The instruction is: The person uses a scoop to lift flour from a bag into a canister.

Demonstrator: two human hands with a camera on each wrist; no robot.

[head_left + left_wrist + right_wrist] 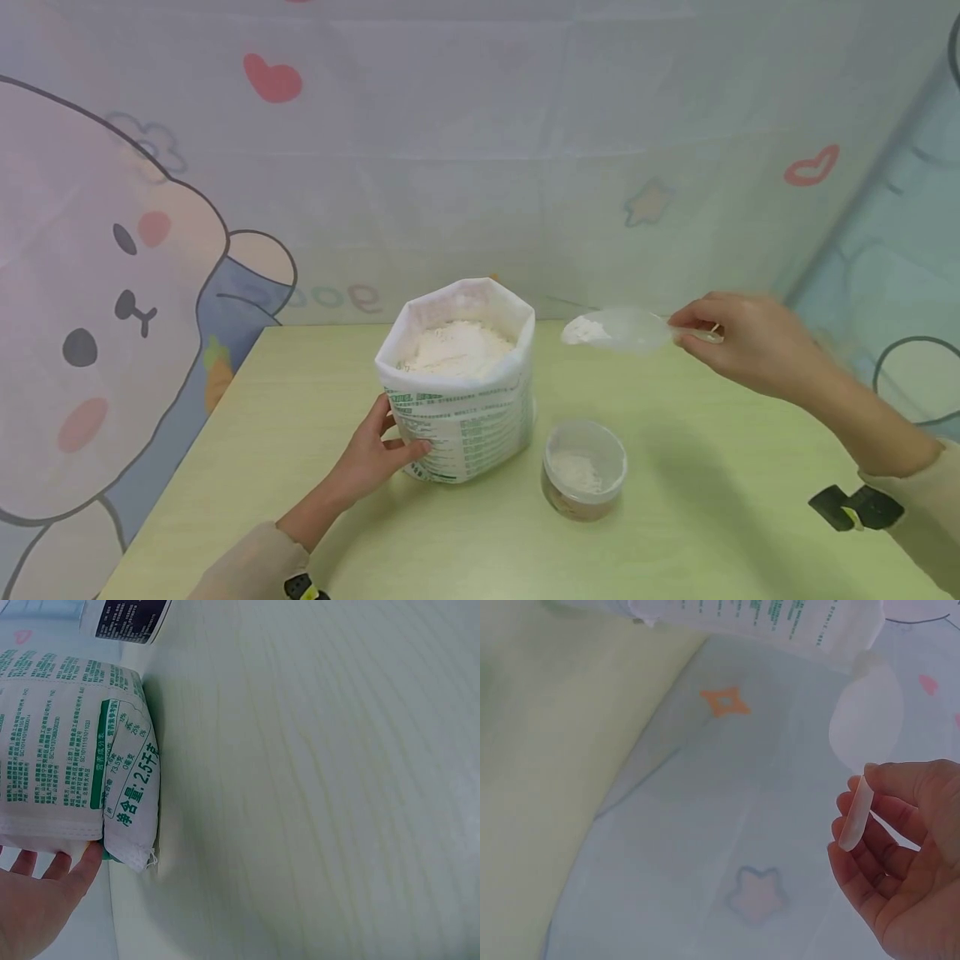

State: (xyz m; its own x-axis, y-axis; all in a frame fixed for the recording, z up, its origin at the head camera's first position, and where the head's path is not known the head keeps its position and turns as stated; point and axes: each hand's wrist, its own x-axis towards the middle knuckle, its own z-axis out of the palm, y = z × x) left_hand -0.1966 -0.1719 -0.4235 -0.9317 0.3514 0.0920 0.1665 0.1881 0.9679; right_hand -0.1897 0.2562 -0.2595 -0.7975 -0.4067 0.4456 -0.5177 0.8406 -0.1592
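Note:
A white flour bag [465,433] with green print stands upright, its top folded open and white flour [461,346] inside. My left hand [375,454] holds its lower left side, thumb on the front; the other fingertips are hidden behind the bag. My right hand [750,342] pinches the handle of a translucent scoop [633,327], right of the bag and above table height. Some flour lies at the scoop's tip. Below the scoop, a clear round tub [585,467] stands uncovered with flour in it. In the right wrist view, thumb and fingers grip the scoop handle [856,817].
The pale wooden table [712,500] ends at a printed cloth backdrop [465,167] behind the bag. A cartoon animal is printed on its left side. A dark label [131,619] on the tub shows in the left wrist view.

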